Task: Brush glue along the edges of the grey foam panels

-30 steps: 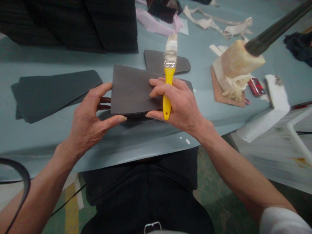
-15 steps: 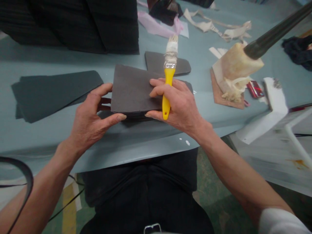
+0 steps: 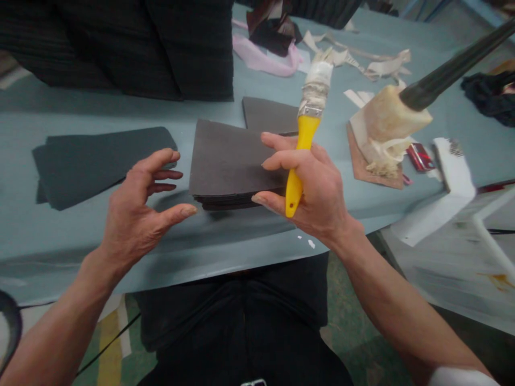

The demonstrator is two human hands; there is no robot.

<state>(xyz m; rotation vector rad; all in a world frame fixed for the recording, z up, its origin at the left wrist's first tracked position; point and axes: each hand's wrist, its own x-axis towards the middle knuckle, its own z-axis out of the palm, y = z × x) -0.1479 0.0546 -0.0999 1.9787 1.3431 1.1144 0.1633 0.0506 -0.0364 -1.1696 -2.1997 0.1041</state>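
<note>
A neat stack of dark grey sheets (image 3: 229, 161) lies on the table in front of me. My left hand (image 3: 139, 203) is open just left of the stack, fingers apart and not touching it. My right hand (image 3: 314, 187) holds a yellow-handled paintbrush (image 3: 308, 134) between its fingers, white-crusted bristles pointing up and away. The right thumb and fingertips are at the stack's right part, which the hand partly hides. Behind the stack lies another grey piece (image 3: 269, 113). Several dark sheets (image 3: 96, 161) are fanned out beyond my left hand.
Tall black stacks (image 3: 193, 53) stand at the back left. At right, a pale glue-caked block (image 3: 390, 118) with a dark handle rests on a brown board (image 3: 356, 155). Pink fabric scraps (image 3: 265, 59), a small red object (image 3: 420, 156) and a bent white piece (image 3: 454, 177) lie around.
My left hand has let go of the stack's left end and moved left. My right hand has shifted right, and the brush now tilts to the right.
</note>
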